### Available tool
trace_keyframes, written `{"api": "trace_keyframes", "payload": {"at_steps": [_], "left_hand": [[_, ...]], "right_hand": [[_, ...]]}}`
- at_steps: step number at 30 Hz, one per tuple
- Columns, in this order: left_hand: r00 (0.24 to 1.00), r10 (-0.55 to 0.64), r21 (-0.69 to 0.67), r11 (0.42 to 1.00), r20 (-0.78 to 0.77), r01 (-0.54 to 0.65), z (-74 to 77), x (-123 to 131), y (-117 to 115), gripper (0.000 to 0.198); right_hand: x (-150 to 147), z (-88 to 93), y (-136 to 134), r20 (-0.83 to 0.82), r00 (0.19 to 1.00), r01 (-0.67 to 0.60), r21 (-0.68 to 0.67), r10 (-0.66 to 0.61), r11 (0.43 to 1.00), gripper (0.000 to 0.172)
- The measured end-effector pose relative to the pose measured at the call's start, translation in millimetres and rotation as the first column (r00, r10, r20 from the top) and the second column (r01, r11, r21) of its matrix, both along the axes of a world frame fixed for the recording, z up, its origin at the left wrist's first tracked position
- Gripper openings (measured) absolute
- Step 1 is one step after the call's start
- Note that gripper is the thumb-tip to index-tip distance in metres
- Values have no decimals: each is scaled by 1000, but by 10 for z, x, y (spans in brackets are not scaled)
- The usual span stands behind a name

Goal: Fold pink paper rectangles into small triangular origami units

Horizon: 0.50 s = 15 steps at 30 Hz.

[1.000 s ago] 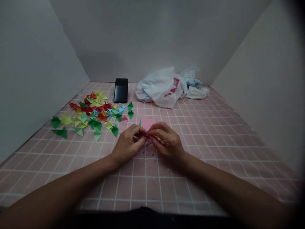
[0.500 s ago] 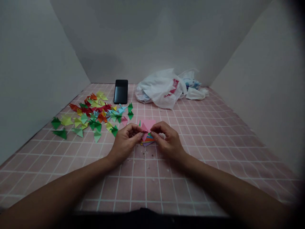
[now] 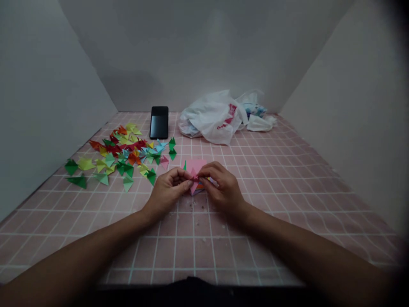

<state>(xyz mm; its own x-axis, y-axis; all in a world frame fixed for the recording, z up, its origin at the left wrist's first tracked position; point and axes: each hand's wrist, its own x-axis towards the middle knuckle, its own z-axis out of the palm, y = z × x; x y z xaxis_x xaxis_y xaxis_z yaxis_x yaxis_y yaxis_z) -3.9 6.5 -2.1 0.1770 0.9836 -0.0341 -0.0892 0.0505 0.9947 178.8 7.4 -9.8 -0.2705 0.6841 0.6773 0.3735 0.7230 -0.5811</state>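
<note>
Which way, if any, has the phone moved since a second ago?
No. The phone sits as before beside the plastic bag; the whole view shifted slightly left.

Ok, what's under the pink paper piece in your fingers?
Under the pink paper piece sits a stack of paper squares, pink sheet on top, orange edges showing. The left hand and right hand cover its near part.

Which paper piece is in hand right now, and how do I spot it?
On the pink checked table, look right of the scattered heap of folded paper triangles, near the middle. There the left hand and right hand pinch a small pink folded piece just in front of a stack of paper squares. It is the only piece held between fingertips.
</note>
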Motion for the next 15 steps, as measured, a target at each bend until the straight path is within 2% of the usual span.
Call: {"api": "trace_keyframes", "payload": {"at_steps": [8, 12, 15], "left_hand": [[1000, -1, -35, 999, 5, 1, -3, 7, -16, 22], [1000, -15, -39, 999, 4, 15, -8, 17, -11, 22], [1000, -28, -38, 999, 3, 28, -10, 18, -9, 23]], "right_hand": [[17, 28, -14, 224, 965, 88, 228, -140, 970, 18], [18, 40, -16, 260, 951, 84, 308, -169, 948, 22], [20, 44, -15, 250, 954, 83, 304, -164, 949, 19]]}}
